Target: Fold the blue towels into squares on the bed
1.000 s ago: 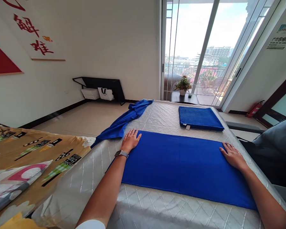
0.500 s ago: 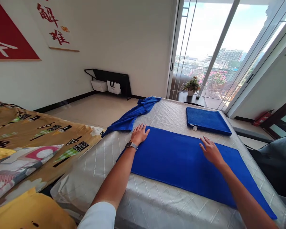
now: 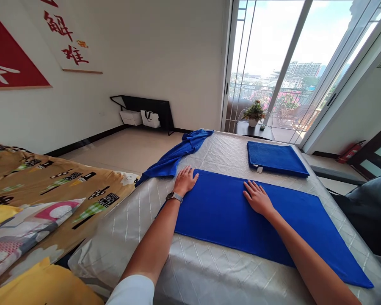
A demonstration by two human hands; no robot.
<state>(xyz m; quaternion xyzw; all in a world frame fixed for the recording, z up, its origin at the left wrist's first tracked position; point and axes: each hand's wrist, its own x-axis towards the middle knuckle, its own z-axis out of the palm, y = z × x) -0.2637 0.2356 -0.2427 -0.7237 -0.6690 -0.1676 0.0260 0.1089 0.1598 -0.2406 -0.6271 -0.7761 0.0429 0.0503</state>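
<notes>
A long blue towel [image 3: 228,220] lies flat across a bed with a silver quilted cover [image 3: 209,275]. My left hand [image 3: 185,181] rests flat on the towel's far left corner, fingers stretched out; a watch is on that wrist. My right hand [image 3: 258,198] lies flat with spread fingers near the towel's middle, by its far edge. Beyond it sits a folded blue towel [image 3: 276,159] with a small tag. A crumpled blue towel [image 3: 176,155] hangs over the bed's far left edge.
A second bed with a patterned brown cover [image 3: 51,186] and pillows stands at the left. A potted plant [image 3: 254,113] sits on a small table before glass balcony doors. A dark grey chair [image 3: 368,203] is at the right, a black shelf [image 3: 146,111] against the wall.
My right hand has slid leftward along the towel from its right end to near the middle. My left hand has stayed on the left corner. The view has shifted slightly.
</notes>
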